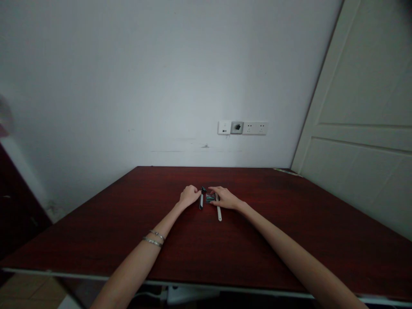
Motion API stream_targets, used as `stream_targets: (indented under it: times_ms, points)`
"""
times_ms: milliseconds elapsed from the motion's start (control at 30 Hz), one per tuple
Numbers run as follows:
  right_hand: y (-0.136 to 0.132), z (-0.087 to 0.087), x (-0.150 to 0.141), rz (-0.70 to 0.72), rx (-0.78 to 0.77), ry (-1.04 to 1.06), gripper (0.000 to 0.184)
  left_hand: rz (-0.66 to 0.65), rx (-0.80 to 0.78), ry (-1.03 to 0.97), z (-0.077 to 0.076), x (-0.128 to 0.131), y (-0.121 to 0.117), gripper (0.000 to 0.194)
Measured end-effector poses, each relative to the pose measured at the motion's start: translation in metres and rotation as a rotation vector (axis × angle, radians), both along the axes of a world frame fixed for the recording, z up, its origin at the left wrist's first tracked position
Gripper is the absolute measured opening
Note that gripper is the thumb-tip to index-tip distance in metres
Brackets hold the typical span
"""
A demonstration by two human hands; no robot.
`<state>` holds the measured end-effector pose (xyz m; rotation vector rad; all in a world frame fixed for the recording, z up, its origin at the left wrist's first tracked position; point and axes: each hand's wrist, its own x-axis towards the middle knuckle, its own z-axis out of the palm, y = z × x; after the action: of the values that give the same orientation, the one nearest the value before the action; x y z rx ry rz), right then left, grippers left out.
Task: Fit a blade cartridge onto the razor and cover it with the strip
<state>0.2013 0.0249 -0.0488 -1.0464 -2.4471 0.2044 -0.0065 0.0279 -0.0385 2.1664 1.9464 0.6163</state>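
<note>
My left hand (189, 195) rests on the table with its fingers curled in. Its thumb side is close beside a razor (201, 201) with a black head and a black-and-white handle; whether they touch I cannot tell. What the curled fingers hold, if anything, is hidden. To the razor's right lies a small pack of batteries (209, 198), dark and greenish. My right hand (226, 198) has its thumb at the pack's near edge and its fingers at the far edge. Under this hand lies a slim white stick (219, 213) with a hole at its near end, its far part partly covered.
The dark red wooden table (161, 257) has a pale front edge and meets a white wall. Wall sockets (255, 128) sit above its far edge. A pale panelled door (360, 171) stands along the right. Beneath the front edge, a white power strip (189, 295) with a cable shows.
</note>
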Motion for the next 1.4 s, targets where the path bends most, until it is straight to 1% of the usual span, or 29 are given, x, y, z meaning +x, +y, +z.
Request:
stream_targets:
  times_ms: [133, 200, 267, 367, 467, 567, 667, 767, 900, 967, 1033, 1233, 1300, 1400]
  points:
    - [-0.001, 0.0, 0.002, 0.003, 0.034, 0.022, 0.067, 0.079, 0.016, -0.058, -0.001, -0.01, 0.008, 0.034]
    - [0.0, 0.002, 0.005, 0.003, 0.082, 0.058, 0.067, 0.095, 0.022, -0.07, -0.001, -0.017, 0.012, 0.034]
    - [0.002, 0.004, 0.011, -0.024, 0.141, 0.111, 0.063, 0.104, 0.057, -0.065, -0.002, -0.025, 0.016, 0.032]
    - [0.01, 0.003, 0.026, -0.134, 0.219, 0.171, 0.051, 0.089, 0.175, 0.02, -0.004, -0.037, 0.022, 0.031]
    - [0.02, -0.006, 0.049, -0.27, 0.24, 0.159, 0.042, 0.071, 0.242, 0.151, -0.01, -0.048, 0.028, 0.032]
    - [0.029, -0.018, 0.071, -0.381, 0.218, 0.097, 0.038, 0.064, 0.191, 0.241, -0.018, -0.056, 0.034, 0.041]
    - [0.031, -0.022, 0.08, -0.414, 0.184, 0.053, 0.03, 0.056, 0.087, 0.267, -0.024, -0.06, 0.039, 0.05]
    - [0.025, -0.017, 0.074, -0.378, 0.156, 0.018, 0.024, 0.047, 0.034, 0.273, -0.026, -0.061, 0.041, 0.053]
    - [0.011, -0.005, 0.054, -0.351, 0.138, -0.029, 0.022, 0.039, 0.049, 0.295, -0.026, -0.061, 0.041, 0.052]
    - [0.004, 0.0, 0.044, -0.348, 0.1, -0.023, 0.025, 0.038, 0.059, 0.295, -0.026, -0.061, 0.041, 0.052]
    - [-0.001, 0.002, 0.035, -0.341, 0.047, -0.006, 0.031, 0.034, 0.067, 0.294, -0.026, -0.062, 0.041, 0.053]
    - [-0.009, -0.002, 0.022, -0.356, -0.066, 0.084, 0.054, 0.036, 0.059, 0.3, -0.027, -0.061, 0.041, 0.051]
    - [-0.009, -0.005, 0.021, -0.366, -0.108, 0.099, 0.057, 0.03, 0.055, 0.303, -0.027, -0.061, 0.04, 0.049]
    - [-0.008, -0.007, 0.02, -0.336, -0.162, 0.084, 0.055, 0.01, 0.051, 0.308, -0.028, -0.062, 0.039, 0.049]
